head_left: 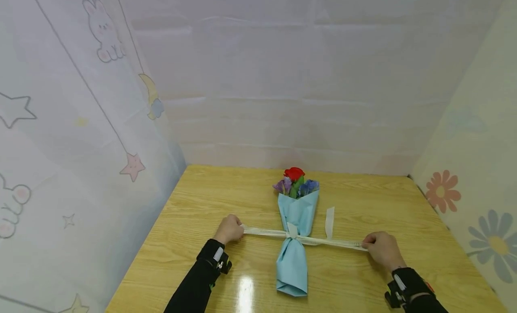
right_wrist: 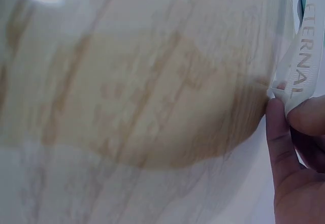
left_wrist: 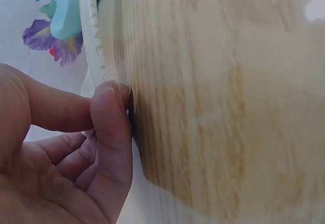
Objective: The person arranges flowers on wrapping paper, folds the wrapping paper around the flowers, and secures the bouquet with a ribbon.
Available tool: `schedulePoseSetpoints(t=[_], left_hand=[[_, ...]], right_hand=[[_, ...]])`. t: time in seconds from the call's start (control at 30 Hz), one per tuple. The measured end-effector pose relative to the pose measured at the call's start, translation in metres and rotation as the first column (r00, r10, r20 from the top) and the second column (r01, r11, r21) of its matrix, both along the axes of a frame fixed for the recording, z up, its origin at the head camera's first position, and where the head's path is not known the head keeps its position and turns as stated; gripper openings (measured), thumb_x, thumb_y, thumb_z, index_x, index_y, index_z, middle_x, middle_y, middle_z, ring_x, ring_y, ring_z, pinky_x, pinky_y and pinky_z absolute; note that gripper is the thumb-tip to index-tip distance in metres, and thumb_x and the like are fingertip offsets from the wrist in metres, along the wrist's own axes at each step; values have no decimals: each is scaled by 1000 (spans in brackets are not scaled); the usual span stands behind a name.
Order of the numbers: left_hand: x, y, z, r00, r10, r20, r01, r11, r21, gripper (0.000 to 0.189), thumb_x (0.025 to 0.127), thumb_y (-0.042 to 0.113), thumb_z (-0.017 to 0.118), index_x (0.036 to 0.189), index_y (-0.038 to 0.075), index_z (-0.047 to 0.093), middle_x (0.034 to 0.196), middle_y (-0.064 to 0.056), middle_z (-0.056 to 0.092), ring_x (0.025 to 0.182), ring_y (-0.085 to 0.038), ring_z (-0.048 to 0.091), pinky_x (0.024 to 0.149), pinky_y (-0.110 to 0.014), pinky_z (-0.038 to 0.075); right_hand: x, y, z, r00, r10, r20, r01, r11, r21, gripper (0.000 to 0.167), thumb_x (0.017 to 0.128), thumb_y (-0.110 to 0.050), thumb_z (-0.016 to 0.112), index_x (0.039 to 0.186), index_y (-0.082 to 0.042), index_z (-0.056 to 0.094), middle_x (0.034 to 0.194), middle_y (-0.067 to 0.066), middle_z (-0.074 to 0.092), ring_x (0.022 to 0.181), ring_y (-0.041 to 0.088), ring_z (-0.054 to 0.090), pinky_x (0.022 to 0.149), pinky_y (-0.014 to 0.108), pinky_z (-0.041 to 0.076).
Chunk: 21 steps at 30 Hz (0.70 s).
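A bouquet wrapped in light blue paper (head_left: 298, 212) lies on the table, with a red rose (head_left: 294, 173) and purple and blue flowers at its top. Around its narrow waist runs a cream ribbon (head_left: 335, 243) printed with lettering, crossed or knotted at the front; which of the two I cannot tell. My left hand (head_left: 230, 228) pinches the ribbon on the left side between thumb and fingers. On the right, my right hand (head_left: 383, 249) pinches the other stretch. Between both hands the ribbon is drawn out nearly straight. A loose ribbon tail (head_left: 330, 222) points away on the table, right of the bouquet.
The wooden table (head_left: 226, 192) carries the bouquet. Pale printed sheets hang at the back (head_left: 282, 102), left and right (head_left: 480, 169) of it. Light glares off the tabletop near the front.
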State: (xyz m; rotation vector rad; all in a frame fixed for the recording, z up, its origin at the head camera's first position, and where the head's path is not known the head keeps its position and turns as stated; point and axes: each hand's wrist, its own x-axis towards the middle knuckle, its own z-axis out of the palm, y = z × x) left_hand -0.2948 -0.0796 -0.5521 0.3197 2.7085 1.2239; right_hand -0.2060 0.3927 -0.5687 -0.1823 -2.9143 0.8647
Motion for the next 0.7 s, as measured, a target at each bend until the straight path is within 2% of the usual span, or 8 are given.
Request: schedulePoseSetpoints(t=[0.1, 0.27, 0.4, 0.5, 0.53, 0.6, 0.67, 0.7], left_hand=[[1, -2, 0, 999, 29, 22, -29, 1000, 7, 49, 88, -7, 56, 61, 21, 25, 47, 4, 33, 49, -12, 17, 50, -29, 19], [0, -5, -1, 996, 60, 66, -62, 998, 31, 48, 88, -6, 55, 65, 22, 24, 48, 0, 53, 45, -12, 33, 49, -29, 24], [0, -9, -1, 993, 84, 80, -88, 995, 48, 37, 93, -4, 57, 63, 14, 45, 59, -5, 65, 49, -13, 54, 48, -26, 38], [2, -10, 0, 991, 100, 85, -105, 993, 60, 14, 94, -3, 58, 83, -3, 66, 67, -8, 69, 56, -17, 65, 51, -29, 51], [2, -11, 1, 990, 107, 89, -113, 992, 59, 12, 94, -3, 58, 90, -7, 69, 68, -8, 70, 57, -18, 66, 53, -29, 52], [4, -12, 1, 990, 102, 94, -111, 990, 89, 15, 91, -5, 56, 90, -10, 71, 67, -9, 70, 55, -17, 66, 53, -30, 54], [4, -13, 1, 989, 88, 122, -104, 985, 134, 17, 90, -6, 55, 85, -11, 70, 67, -10, 70, 54, -17, 65, 53, -30, 53], [4, -15, 0, 987, 76, 144, -100, 981, 169, 17, 91, -6, 55, 88, -13, 70, 69, -11, 69, 55, -17, 65, 53, -30, 54]], right_hand=[[2, 3, 0, 1000, 11, -25, -11, 1000, -6, 8, 90, -4, 73, 83, 1, 72, 78, 8, 67, 69, 22, 57, 60, 36, 46], [4, 6, 2, 999, -2, -34, 1, 1000, -12, 8, 90, -3, 73, 83, 1, 71, 78, 8, 67, 69, 21, 56, 60, 35, 45], [2, 7, 1, 999, 0, -37, -1, 1000, -15, 9, 90, -4, 73, 83, 2, 72, 79, 9, 68, 70, 22, 58, 60, 36, 46], [3, 7, -1, 999, -2, -44, 1, 1000, -16, 8, 89, -4, 74, 83, 2, 72, 79, 10, 68, 70, 22, 59, 60, 36, 47], [3, 7, -1, 999, -8, -43, 7, 1000, -16, 9, 89, -4, 74, 84, 2, 73, 79, 10, 68, 71, 23, 60, 60, 37, 47], [3, 7, -2, 999, -19, -36, 18, 999, -27, 9, 90, -4, 73, 85, 3, 73, 81, 12, 69, 72, 24, 61, 60, 37, 47], [3, 7, 0, 1000, -23, 13, 24, 997, -73, 12, 92, -6, 72, 91, 5, 75, 88, 16, 71, 79, 29, 64, 64, 39, 50], [3, 8, 3, 999, -9, 49, 14, 993, -118, 15, 94, -7, 69, 98, 6, 75, 96, 21, 71, 86, 34, 65, 68, 40, 53]])
